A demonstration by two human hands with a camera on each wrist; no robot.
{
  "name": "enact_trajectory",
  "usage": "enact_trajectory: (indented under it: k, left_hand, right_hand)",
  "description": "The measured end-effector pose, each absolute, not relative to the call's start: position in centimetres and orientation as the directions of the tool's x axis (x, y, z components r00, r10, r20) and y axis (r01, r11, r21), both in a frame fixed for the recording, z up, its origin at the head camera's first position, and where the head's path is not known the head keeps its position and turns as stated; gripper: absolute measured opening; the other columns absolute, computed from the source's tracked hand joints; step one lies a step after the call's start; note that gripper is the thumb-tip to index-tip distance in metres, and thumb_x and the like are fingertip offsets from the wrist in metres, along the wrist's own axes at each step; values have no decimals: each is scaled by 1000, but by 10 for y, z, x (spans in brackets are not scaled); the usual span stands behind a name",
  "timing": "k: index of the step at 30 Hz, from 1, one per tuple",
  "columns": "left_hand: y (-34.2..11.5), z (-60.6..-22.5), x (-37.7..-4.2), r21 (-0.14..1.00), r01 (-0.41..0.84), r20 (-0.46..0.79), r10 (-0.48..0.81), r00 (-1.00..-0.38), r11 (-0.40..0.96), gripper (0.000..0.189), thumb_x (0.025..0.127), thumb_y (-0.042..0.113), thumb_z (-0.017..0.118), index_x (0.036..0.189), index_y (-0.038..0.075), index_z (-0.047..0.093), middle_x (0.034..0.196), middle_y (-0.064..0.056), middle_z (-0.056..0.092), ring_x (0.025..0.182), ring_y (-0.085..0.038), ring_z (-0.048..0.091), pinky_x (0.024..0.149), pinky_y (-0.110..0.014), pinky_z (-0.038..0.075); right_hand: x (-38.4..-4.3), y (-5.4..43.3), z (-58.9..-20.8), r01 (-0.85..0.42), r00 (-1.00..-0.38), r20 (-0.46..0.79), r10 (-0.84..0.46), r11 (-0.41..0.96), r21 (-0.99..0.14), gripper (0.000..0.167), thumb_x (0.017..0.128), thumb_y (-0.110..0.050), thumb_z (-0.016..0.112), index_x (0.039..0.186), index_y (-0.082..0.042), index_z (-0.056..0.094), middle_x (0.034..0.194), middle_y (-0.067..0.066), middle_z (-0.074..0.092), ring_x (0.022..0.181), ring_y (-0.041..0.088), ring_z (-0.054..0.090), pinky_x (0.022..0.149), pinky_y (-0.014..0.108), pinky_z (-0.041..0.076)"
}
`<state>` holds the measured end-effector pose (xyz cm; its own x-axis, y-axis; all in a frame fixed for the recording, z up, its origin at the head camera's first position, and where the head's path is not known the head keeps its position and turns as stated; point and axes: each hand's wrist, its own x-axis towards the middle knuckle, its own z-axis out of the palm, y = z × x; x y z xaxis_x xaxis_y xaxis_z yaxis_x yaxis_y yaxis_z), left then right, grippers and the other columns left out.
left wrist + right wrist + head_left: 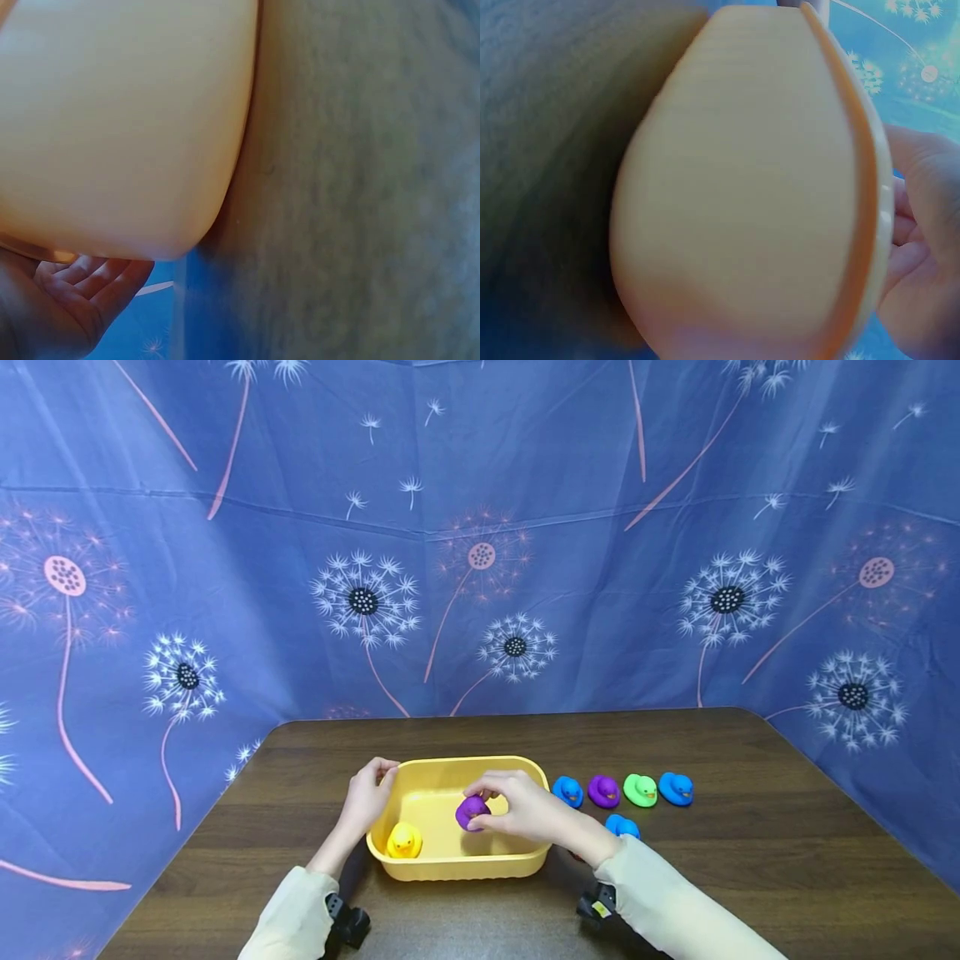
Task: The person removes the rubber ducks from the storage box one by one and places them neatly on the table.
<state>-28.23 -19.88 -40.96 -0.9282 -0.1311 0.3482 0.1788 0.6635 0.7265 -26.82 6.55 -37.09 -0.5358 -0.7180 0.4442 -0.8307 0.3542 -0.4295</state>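
Observation:
A yellow plastic tub point(457, 867) stands on the table, and its outer wall point(127, 127) fills much of the left wrist view. My left hand point(367, 797) grips the rim at the tub's far left corner. Over the tub's inside, my right hand point(513, 806) pinches a purple rubber duck point(472, 812) between thumb and fingers. A yellow rubber duck point(404, 841) sits in the tub's near left corner. In the right wrist view the tub's wall hides the purple duck and part of the right hand point(922, 240).
Right of the tub, a row holds a blue duck point(567, 791), a purple duck point(603, 791), a green duck point(641, 790) and another blue duck point(677, 788). One more blue duck point(622, 826) lies nearer, partly behind my right forearm. A blue dandelion-print cloth point(600, 610) hangs behind the wooden table point(787, 860).

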Motion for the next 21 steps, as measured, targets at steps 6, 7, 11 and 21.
enact_trajectory:
  k: [6,7,11,21]
  left_hand:
    - [-199,-410,-282,721,177,348,-130,-928,670,17,95,7,51,101,-3,62,99,-20,67,97,-33,61,86,-46,47]
    - [-199,-411,-283,723,179,348,-129,-929,668,17,95,7,51,101,-3,63,99,-20,67,97,-33,61,86,-46,48]
    - [-199,-411,-284,728,216,375,-114,-920,650,17,95,8,51,100,-2,63,97,-20,67,96,-34,62,85,-47,48]
    - [-197,-408,-281,732,211,371,-119,-921,648,17,95,10,52,100,-1,64,98,-19,68,97,-33,63,86,-46,48]
  right_hand:
    - [-268,75,-365,-842,-532,478,-699,374,-389,34,77,-29,77,102,-8,68,90,-3,68,83,8,61,76,23,50]
    - [-268,77,-364,-841,-533,485,-693,374,-390,34,76,-28,77,102,-8,68,90,-3,68,83,8,61,76,23,50]
    - [-270,86,-362,-839,-536,512,-671,357,-410,30,76,-24,78,101,-10,68,90,-3,67,82,8,61,74,26,51]
    - [-273,110,-355,-801,-596,501,-628,416,-431,33,75,-24,79,104,-13,68,93,-7,67,84,5,60,77,26,51]
